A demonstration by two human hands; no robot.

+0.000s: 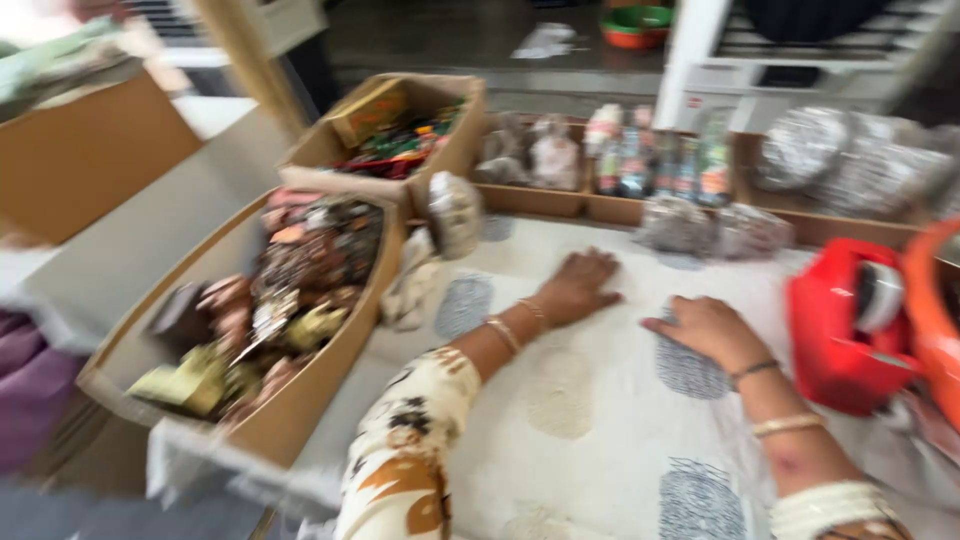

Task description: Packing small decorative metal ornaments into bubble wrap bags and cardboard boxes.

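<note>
My left hand (580, 285) lies flat, palm down, on a white cloth (590, 440) printed with grey and cream round patterns. My right hand (705, 330) rests palm down on the same cloth, a little to the right, over a grey patch. Both hands hold nothing and their fingers are spread. Bangles circle both wrists. A small clear-wrapped packet (455, 212) stands just left of my left hand, beside a cardboard box. The frame is blurred by motion.
A long cardboard box (300, 400) of small wrapped items sits at the left. A second cardboard box (452, 152) of colourful items stands behind it. Wrapped packets (650, 160) line trays at the back. A red tape dispenser (845, 325) stands at the right.
</note>
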